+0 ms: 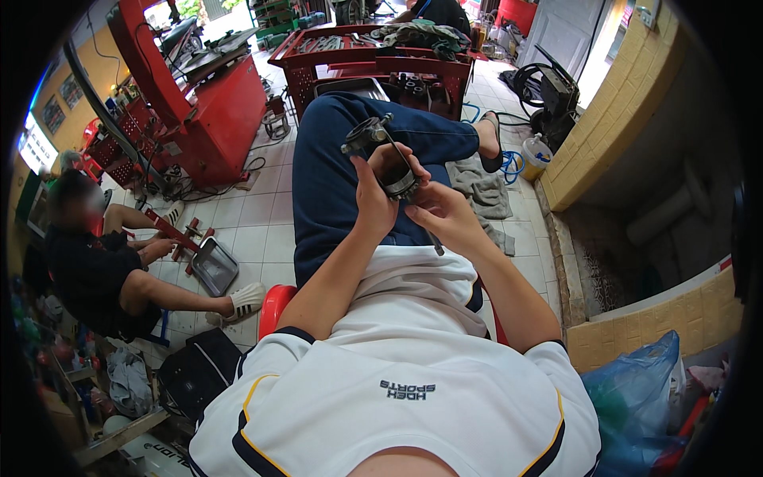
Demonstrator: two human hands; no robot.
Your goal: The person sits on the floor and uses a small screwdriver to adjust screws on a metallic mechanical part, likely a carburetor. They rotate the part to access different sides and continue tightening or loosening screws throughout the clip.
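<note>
In front of my lap, my left hand (375, 191) is wrapped round a dark metal machine part (367, 137). The part has a round clamp-like head with bolts, a long thin bolt or rod along its side, and a toothed ring at its lower end. My right hand (449, 216) is closed at that lower end, with its fingertips against the toothed ring. Out from under the right hand comes a thin metal rod (435, 242), pointing back toward me. What kind of tool it is, I cannot make out. My fingers partly hide the part's middle.
A red tool cart (373, 62) with wrenches and rags stands ahead. At the left, a seated person (95, 246) handles a red metal stand beside a grey tray (214, 266). Grey cloth (481, 191) and a capped bucket (537, 155) lie right, near a low wall.
</note>
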